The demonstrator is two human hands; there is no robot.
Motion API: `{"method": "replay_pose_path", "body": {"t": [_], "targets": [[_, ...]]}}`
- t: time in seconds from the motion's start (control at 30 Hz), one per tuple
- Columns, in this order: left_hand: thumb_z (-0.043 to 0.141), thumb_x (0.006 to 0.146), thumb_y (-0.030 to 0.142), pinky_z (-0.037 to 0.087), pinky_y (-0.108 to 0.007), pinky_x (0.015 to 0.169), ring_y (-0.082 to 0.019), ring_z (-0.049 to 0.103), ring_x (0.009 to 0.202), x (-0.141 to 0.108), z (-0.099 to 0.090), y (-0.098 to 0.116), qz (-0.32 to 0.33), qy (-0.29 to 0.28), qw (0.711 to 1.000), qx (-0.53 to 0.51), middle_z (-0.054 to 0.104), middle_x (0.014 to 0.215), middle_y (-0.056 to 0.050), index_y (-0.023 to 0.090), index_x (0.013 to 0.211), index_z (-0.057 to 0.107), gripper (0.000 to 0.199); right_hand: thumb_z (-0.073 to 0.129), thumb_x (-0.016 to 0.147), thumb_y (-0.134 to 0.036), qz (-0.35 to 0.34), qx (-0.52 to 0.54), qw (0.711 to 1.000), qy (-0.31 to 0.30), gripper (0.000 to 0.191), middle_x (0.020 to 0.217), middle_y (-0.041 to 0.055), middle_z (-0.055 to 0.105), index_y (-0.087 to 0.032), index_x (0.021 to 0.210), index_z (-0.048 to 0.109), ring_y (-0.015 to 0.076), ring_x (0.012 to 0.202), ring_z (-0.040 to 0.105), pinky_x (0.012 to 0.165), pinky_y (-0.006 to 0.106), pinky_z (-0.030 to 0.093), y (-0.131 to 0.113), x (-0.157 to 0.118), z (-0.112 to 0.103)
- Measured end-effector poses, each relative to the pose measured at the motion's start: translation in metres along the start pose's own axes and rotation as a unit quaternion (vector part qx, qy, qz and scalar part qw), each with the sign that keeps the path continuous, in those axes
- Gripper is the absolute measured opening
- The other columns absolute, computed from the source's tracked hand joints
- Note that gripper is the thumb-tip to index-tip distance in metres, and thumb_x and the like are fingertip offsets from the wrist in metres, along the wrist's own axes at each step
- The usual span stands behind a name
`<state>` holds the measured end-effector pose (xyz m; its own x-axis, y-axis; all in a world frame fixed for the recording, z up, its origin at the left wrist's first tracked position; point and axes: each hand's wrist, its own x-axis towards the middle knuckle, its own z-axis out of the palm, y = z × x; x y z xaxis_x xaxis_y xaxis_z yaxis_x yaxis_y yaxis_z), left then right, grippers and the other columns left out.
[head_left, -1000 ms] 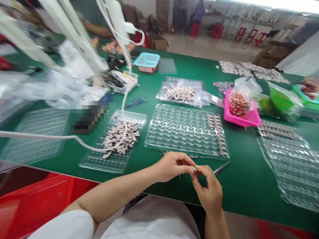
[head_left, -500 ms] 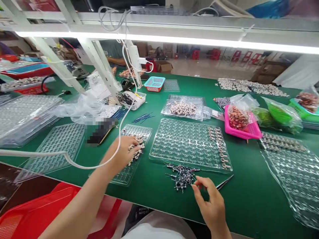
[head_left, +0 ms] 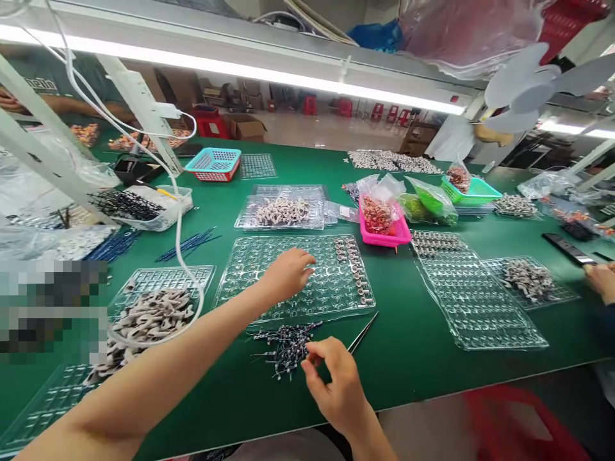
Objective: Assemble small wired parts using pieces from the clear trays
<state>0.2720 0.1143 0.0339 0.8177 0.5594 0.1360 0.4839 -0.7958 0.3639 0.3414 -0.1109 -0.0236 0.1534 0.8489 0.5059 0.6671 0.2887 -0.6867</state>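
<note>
My left hand (head_left: 289, 274) is over the middle of a clear plastic tray (head_left: 247, 256) with moulded pockets, its fingers curled together; what they hold, if anything, is hidden. Small beige parts (head_left: 356, 274) fill columns at the tray's right side. My right hand (head_left: 336, 384) is beside a loose pile of small dark parts with thin leads (head_left: 283, 351), thumb and forefinger drawn into a pinch. I cannot make out anything between them. Metal tweezers (head_left: 364, 331) lie just behind this hand. A heap of beige pieces (head_left: 156, 312) rests on a grid tray at left, partly behind my forearm.
A white cable (head_left: 179, 237) hangs over the left heap. Behind the main tray are a bagged beige pile (head_left: 283, 210) and a pink basket (head_left: 384, 238). Another pocket tray (head_left: 480, 307) lies at right. Another person's hand (head_left: 603, 282) shows at the right edge.
My left hand has left the beige heap and moved right, over the pocket tray. The view has swung right. My right hand stays beside the dark pile, its pinch tighter.
</note>
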Motion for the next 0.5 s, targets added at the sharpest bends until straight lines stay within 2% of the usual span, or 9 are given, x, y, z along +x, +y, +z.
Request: {"method": "replay_pose_path", "body": {"t": [0.1, 0.2, 0.37, 0.5], "targets": [[0.055, 0.092, 0.027, 0.048, -0.039, 0.09, -0.026, 0.061, 0.102, 0.056, 0.022, 0.018, -0.01, -0.017, 1.0, -0.009, 0.069, 0.104, -0.013, 0.015, 0.103, 0.068, 0.021, 0.054, 0.091, -0.014, 0.002, -0.005, 1.0, 0.002, 0.021, 0.084, 0.0036, 0.065, -0.02, 0.111, 0.055, 0.0169, 0.074, 0.06, 0.07, 0.033, 0.051, 0.001, 0.0, 0.0], [0.058, 0.093, 0.034, 0.051, -0.039, 0.084, -0.024, 0.063, 0.096, 0.087, 0.039, 0.027, -0.043, -0.038, 0.998, -0.011, 0.067, 0.103, -0.011, 0.013, 0.099, 0.067, 0.024, 0.053, 0.091, -0.014, 0.011, -0.005, 1.0, 0.002, 0.02, 0.083, 0.0035, 0.065, -0.02, 0.11, 0.056, 0.0166, 0.073, 0.06, 0.069, 0.032, 0.05, 0.001, 0.001, -0.001], [0.06, 0.093, 0.036, 0.054, -0.041, 0.084, -0.021, 0.064, 0.094, 0.1, 0.055, 0.032, -0.107, -0.073, 0.991, -0.018, 0.066, 0.106, -0.008, 0.014, 0.104, 0.064, 0.025, 0.053, 0.09, -0.016, 0.011, -0.003, 1.0, 0.009, 0.019, 0.082, 0.0034, 0.066, -0.02, 0.109, 0.057, 0.0168, 0.073, 0.06, 0.069, 0.032, 0.05, 0.0, 0.002, -0.001], [0.059, 0.094, 0.035, 0.053, -0.039, 0.081, -0.02, 0.064, 0.089, 0.098, 0.057, 0.032, -0.133, -0.056, 0.988, -0.053, 0.067, 0.1, -0.007, 0.013, 0.098, 0.065, 0.023, 0.053, 0.091, -0.016, 0.005, 0.005, 1.0, 0.023, 0.019, 0.081, 0.003, 0.066, -0.02, 0.109, 0.057, 0.0156, 0.071, 0.06, 0.067, 0.031, 0.05, 0.0, 0.003, -0.001]]}}
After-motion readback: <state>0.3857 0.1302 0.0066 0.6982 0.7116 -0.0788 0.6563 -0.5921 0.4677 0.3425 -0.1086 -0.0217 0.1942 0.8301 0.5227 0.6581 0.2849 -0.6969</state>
